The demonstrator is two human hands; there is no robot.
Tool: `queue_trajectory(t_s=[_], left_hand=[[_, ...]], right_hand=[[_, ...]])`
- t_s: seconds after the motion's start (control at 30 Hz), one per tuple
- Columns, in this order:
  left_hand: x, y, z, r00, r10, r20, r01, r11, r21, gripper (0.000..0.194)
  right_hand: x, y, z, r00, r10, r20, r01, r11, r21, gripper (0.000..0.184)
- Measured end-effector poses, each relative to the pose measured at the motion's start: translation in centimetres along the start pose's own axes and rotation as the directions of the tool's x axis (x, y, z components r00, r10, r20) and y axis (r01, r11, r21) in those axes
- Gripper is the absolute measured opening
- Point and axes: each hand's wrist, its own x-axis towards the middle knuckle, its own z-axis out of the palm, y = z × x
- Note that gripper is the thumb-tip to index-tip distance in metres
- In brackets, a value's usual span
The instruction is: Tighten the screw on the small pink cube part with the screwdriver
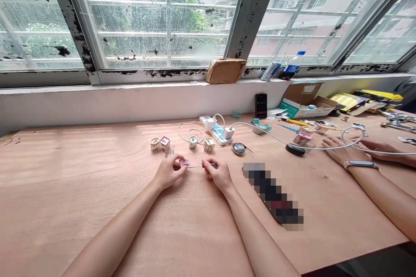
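Note:
My left hand (169,172) is closed around a small pinkish-purple plastic piece (185,162), pinched between thumb and fingers. In my right hand (219,175) is a thin screwdriver (195,166) with a red and dark handle. Its slim shaft points left and its tip meets or nearly meets the piece; I cannot tell which. Just beyond the left hand are a clear plastic part (169,150), a pink-topped little box (164,142) and a tan-topped one (155,143). A green-topped box (193,142) and another tan-topped box (209,144) stand behind the gap between my hands.
A power strip (224,139) with white plugs and looping cable lies behind. Right of my hands are a round silver object (238,149) and a blurred-out dark phone-like object (271,197). Another person's hand (339,149) rests at right, near a black oval case (295,150) and scattered parts.

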Motion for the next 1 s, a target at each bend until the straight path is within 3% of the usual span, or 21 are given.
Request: queue_trajectory(t_s=[0.43, 0.73, 1.0], left_hand=[[0.00, 0.11, -0.10, 1.000, 0.011, 0.003, -0.011, 1.000, 0.005, 0.018], [0.02, -0.05, -0.12, 1.000, 0.001, 0.006, -0.001, 1.000, 0.000, 0.019], [0.09, -0.09, -0.13, 1.000, -0.002, -0.001, 0.002, 1.000, 0.010, 0.019]], right_hand=[[0.04, -0.10, 0.01, 1.000, -0.006, -0.012, 0.006, 1.000, -0.008, 0.039], [0.12, -0.29, 0.16, 0.995, 0.099, -0.004, -0.099, 0.995, 0.023, 0.048], [0.14, -0.60, 0.15, 0.995, 0.101, -0.008, -0.101, 0.994, 0.031, 0.048]])
